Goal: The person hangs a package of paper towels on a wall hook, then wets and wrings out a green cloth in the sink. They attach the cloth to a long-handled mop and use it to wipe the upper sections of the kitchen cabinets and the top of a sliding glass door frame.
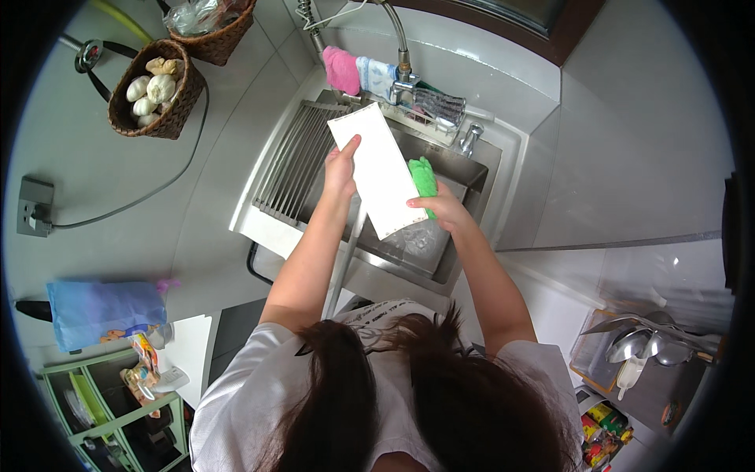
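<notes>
A white rectangular board or panel (380, 171) with small marks along its short edges is held over the stainless steel sink (377, 265). My left hand (342, 168) grips its left long edge, thumb on top. At the lower right corner my right hand (445, 206) pinches the panel, with a green cloth (423, 177) between this hand and the panel's right edge. Fingers under the panel are hidden. Below, a metal basin (439, 245) with something clear in it sits in the sink.
A slatted metal rack (295, 162) covers the sink's left side. Behind stand the faucet (404, 82), a pink cloth (342, 71) and a sponge rack (430, 127). Wicker baskets, one with garlic (160, 88), hang at upper left. Ladles (628, 345) lie at lower right.
</notes>
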A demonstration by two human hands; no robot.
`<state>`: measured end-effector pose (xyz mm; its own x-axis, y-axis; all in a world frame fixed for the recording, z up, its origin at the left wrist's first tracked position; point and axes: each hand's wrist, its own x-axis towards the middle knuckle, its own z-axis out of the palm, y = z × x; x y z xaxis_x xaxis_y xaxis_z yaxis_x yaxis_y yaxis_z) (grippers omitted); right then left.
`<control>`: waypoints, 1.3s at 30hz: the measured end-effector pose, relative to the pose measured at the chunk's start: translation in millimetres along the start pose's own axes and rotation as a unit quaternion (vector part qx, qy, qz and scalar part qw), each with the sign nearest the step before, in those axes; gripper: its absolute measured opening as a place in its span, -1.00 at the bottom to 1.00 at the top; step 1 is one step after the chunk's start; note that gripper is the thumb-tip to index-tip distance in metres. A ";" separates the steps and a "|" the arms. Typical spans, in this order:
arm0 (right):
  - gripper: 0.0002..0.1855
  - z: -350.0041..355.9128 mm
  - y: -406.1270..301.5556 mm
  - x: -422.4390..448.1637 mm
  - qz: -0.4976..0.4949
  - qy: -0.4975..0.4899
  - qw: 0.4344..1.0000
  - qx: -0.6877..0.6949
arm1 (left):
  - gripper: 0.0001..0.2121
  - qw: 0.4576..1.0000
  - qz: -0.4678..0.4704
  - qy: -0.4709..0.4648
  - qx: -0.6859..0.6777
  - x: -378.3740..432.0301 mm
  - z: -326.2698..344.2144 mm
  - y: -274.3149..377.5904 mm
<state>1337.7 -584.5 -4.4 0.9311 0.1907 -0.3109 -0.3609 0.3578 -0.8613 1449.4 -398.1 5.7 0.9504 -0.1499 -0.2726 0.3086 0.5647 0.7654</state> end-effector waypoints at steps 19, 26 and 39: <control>-0.45 -24.2 4.1 -15.9 0.109 -0.060 0.988 0.089 | -0.65 0.958 -0.027 -0.145 -0.246 -14.5 -0.6 -3.0; -0.56 6.4 3.5 -34.3 -0.182 0.265 0.946 -0.044 | -0.20 0.978 -0.028 0.121 -0.167 -9.7 -16.8 -12.4; -0.44 19.1 -3.3 -26.2 -0.279 0.307 0.898 -0.146 | -0.23 0.974 -0.152 0.146 -0.084 -34.0 -32.6 -33.1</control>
<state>1313.4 -573.1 14.2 0.8489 -0.5154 0.1171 0.1178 -0.0315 -0.9925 1405.5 -385.2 -29.4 0.7561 -0.1074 -0.6455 0.5405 0.6587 0.5235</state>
